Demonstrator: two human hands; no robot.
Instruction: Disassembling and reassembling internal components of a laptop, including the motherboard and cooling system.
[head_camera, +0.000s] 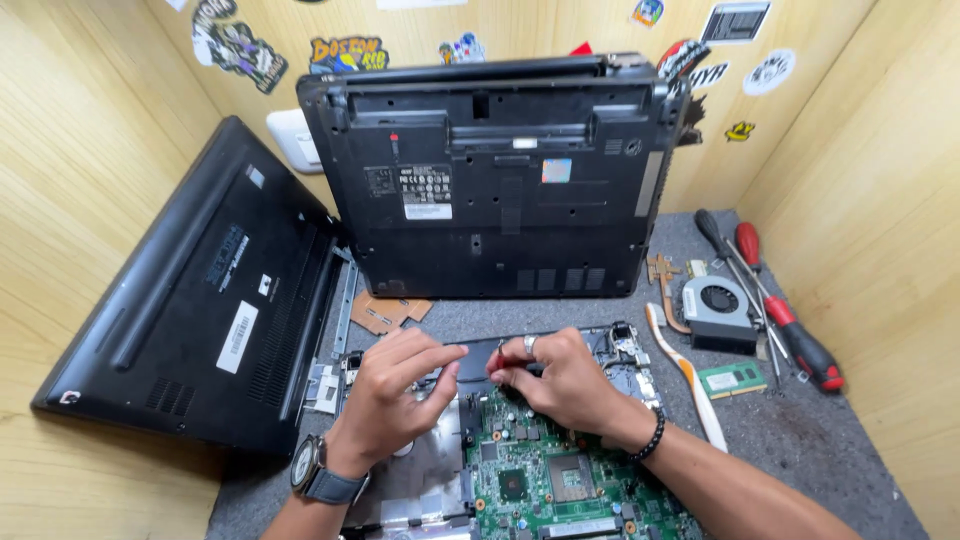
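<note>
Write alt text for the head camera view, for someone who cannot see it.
Two bare hands, the left hand wearing a wristwatch and the right hand a ring, press together on a small black part above a green laptop circuit board. Two black laptop shells lean against wooden walls; red-handled screwdrivers and a grey cooling fan lie to the right.

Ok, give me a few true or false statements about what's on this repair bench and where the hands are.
1. Both hands are at the top edge of the green motherboard. True.
2. The wristwatch is on the right wrist. False: it is on the left wrist; the right wrist wears a beaded bracelet.
3. The cooling fan lies right of the hands, on the grey mat. True.
4. The red-handled screwdrivers lie on the left. False: they lie at the right edge.
5. Two black laptop shells lean against the wooden walls. True.
</note>
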